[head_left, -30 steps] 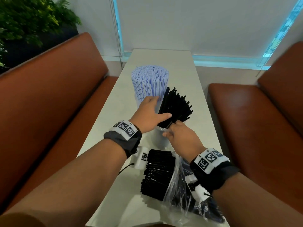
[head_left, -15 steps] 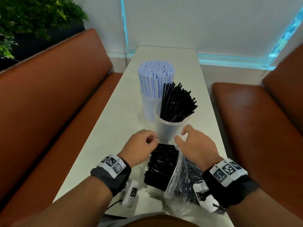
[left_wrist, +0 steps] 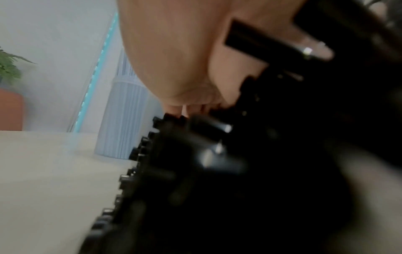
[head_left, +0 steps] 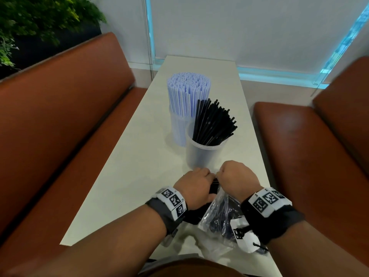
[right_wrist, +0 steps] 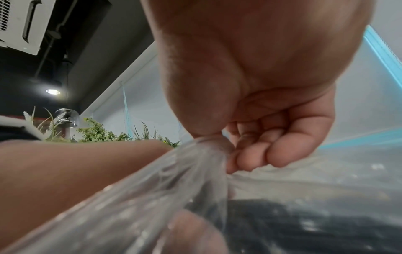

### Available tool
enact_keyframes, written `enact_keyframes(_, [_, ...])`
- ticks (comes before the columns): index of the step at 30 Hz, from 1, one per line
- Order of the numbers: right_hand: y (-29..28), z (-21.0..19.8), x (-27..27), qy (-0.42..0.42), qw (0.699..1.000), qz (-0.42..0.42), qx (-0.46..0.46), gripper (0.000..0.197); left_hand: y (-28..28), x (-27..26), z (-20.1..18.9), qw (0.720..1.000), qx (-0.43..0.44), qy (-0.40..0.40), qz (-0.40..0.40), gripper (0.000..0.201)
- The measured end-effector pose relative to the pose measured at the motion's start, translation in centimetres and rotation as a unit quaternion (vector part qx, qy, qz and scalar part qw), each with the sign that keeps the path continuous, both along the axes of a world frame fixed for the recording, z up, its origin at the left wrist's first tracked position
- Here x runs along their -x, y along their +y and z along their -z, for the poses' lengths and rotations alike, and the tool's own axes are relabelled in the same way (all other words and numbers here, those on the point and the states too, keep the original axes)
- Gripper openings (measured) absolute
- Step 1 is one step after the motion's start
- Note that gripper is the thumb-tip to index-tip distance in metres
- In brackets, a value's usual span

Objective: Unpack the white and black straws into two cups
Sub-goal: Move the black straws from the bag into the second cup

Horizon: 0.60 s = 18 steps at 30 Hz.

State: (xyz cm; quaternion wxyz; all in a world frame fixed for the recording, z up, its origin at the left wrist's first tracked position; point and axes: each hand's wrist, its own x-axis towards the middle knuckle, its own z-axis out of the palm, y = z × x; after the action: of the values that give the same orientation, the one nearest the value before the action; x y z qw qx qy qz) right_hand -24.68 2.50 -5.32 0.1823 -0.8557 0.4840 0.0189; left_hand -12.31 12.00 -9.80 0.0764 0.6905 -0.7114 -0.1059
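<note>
Two cups on the table (head_left: 123, 186): the far cup (head_left: 176, 126) is packed with white straws (head_left: 187, 92), too many to count, and the near cup (head_left: 199, 154) has a loose fan of black straws (head_left: 213, 122), also beyond counting. One clear bag (head_left: 217, 212) near the front edge, with one more black bundle (left_wrist: 195, 180) in it, number unreadable. Two hands at the bag, left hand (head_left: 194, 187) and right hand (head_left: 236, 177). Two benches: left bench (head_left: 60, 120), right bench (head_left: 319, 148). One plant (head_left: 40, 19).

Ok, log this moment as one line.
left hand: grips black straws | right hand: pinches plastic bag | both cups hold straws
</note>
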Motion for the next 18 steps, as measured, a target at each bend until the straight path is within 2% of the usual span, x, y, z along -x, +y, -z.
enact_keyframes(8, [0.2,-0.2,-0.2,0.003,1.000,-0.004,0.014,0.020,-1.4,1.3,-1.1,0.996,-0.062,-0.068,0.005,0.031])
enact_keyframes(13, [-0.1,-0.2,0.4,-0.039,0.999,0.000,0.015,0.021,-1.5,0.5,-1.5,0.992,-0.037,-0.118,0.029,0.029])
enact_keyframes(18, [-1.1,0.4,0.4,-0.048,0.998,-0.013,0.028,0.020,0.5,-3.3,-1.7,0.991,-0.020,-0.128,0.024,0.020])
